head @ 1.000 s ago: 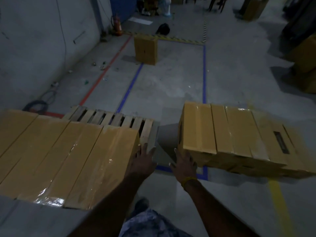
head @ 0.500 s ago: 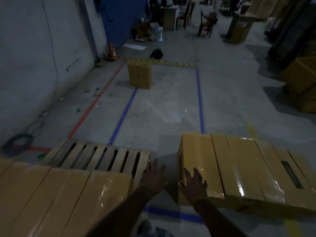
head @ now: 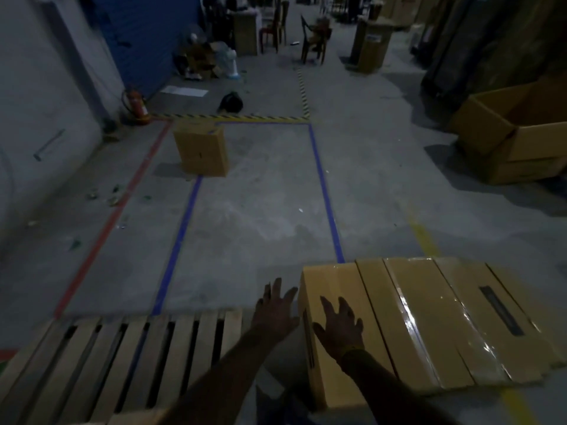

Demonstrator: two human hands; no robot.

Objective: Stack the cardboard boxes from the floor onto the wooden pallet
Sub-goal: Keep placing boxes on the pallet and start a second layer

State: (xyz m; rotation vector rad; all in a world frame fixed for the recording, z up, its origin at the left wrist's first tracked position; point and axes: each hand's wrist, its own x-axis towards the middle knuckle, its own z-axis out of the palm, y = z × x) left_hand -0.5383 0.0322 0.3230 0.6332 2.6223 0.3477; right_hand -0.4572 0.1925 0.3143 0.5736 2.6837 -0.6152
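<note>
Dim warehouse, concrete floor with taped lanes, wooden pallet, cardboard boxes, fire extinguisher
</note>
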